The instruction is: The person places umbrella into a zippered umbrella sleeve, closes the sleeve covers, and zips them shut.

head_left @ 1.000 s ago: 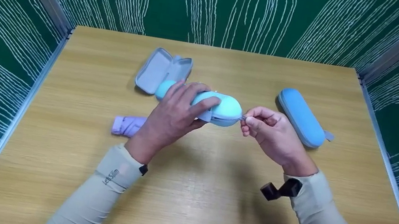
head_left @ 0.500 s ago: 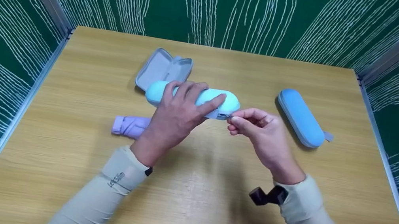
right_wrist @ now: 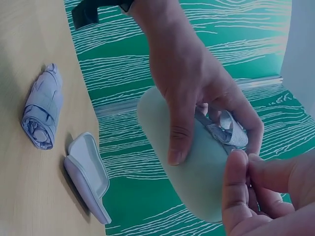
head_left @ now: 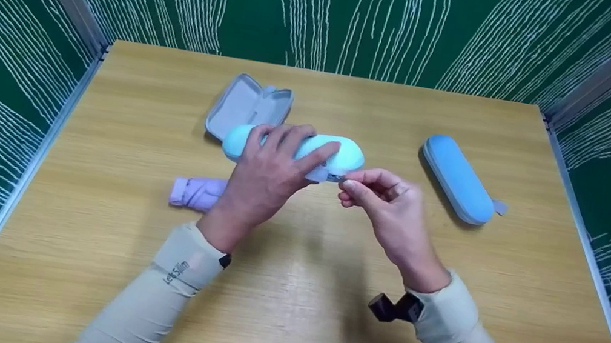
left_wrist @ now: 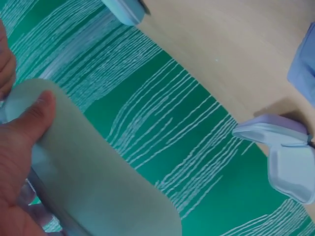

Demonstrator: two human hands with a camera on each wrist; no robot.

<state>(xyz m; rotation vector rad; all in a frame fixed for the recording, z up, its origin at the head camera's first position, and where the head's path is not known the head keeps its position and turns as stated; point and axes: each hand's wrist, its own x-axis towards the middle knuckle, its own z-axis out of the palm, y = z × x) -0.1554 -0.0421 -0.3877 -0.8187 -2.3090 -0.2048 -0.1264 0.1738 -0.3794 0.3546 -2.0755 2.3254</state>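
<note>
Zipping or unzipping seems unfinished: the mint case [head_left: 350,153] is clasped by the left hand [head_left: 273,171], its zip [head_left: 336,177] pinched by the right hand [head_left: 392,213], an open grey box [head_left: 234,108] lying beyond that case.

Drawing the zip pull [head_left: 336,178] with the right hand [head_left: 388,212] from the rounded tip of the turquoise zip-up glasses case [head_left: 349,154] round onto its near long side, closing in on the left hand's [head_left: 268,175] grip, until just beside the lavender-grey strap loop [head_left: 317,174] there. Meanwhile tilting the case within that grip to lie more level, baring more of its end beyond the fingers. Bringing the black wrist camera [head_left: 408,308] along, nearer the grip.
</note>
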